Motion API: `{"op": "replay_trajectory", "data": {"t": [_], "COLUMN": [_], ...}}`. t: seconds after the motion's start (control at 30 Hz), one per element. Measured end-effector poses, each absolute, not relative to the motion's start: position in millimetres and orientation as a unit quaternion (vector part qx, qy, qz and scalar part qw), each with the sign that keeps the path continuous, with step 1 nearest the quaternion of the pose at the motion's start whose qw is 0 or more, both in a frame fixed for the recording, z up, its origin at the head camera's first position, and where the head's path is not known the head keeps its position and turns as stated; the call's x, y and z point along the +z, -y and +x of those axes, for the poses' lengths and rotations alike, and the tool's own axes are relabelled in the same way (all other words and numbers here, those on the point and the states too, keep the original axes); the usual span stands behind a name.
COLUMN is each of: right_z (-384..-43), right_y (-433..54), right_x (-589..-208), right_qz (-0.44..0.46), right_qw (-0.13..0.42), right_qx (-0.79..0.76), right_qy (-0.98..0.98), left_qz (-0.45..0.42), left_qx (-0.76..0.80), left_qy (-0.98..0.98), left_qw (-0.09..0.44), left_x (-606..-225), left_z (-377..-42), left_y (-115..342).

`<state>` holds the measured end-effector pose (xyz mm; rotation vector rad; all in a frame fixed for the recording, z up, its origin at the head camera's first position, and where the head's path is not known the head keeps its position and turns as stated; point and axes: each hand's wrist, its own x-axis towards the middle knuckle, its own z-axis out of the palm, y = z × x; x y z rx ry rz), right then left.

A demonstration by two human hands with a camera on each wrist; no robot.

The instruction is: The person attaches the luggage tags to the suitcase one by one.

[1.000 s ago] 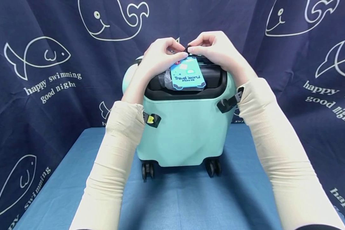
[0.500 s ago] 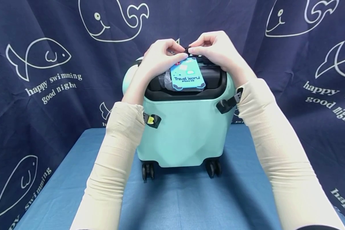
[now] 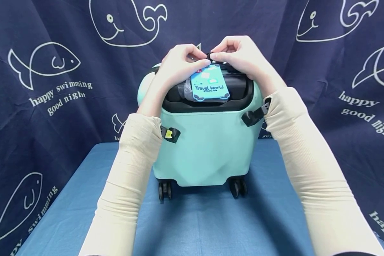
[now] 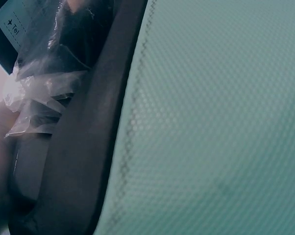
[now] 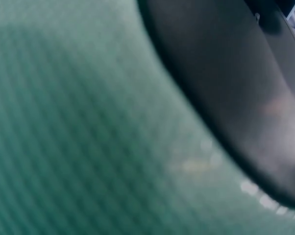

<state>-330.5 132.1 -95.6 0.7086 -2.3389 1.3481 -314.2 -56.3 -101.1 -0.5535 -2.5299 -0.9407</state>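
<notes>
A mint-green suitcase (image 3: 208, 149) stands upright on its wheels, with a black recessed panel (image 3: 208, 106) at its top. Over that panel hangs a blue luggage tag (image 3: 210, 85) reading "Travel World". My left hand (image 3: 180, 67) pinches the tag's small black strap (image 3: 209, 57) between thumb and forefinger, just above the tag. From the other side, the thumb and forefinger of my right hand (image 3: 241, 55) pinch the same strap. Clear plastic wrap (image 4: 39, 90) bunches beside the tag in the left wrist view. The right wrist view holds mostly the textured shell and black trim (image 5: 211, 63).
A blue cloth (image 3: 198, 227) covers the table under the suitcase. Behind and at both sides hangs a dark blue curtain (image 3: 83, 117) with white fish and whale drawings. Black wheels (image 3: 164, 190) show at the suitcase's bottom.
Both hands keep their pinch at the strap with barely any movement. The whole head view has shifted very slightly; suitcase and tag stay in place.
</notes>
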Motion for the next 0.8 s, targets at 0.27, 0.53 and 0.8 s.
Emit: {"op": "replay_trajectory", "data": {"t": [0.27, 0.53, 0.8], "right_z": [-326.5, -326.2, -330.3], "right_y": [-134.9, -135.8, -131.8], "right_x": [-94.7, -94.2, -96.5], "right_qz": [0.221, 0.25, 0.279], "right_qw": [0.139, 0.139, 0.119], "right_qx": [0.411, 0.462, 0.53], "right_qy": [0.873, 0.839, 0.792], "left_qz": [-0.194, -0.197, -0.198], "left_qx": [-0.349, -0.374, -0.381], "left_qy": [0.894, 0.88, 0.876], "left_qw": [0.204, 0.216, 0.22], "left_x": [-101.8, -102.0, -102.9], "left_z": [-314.0, -314.1, -314.7], "left_y": [56.6, 56.8, 57.2]}}
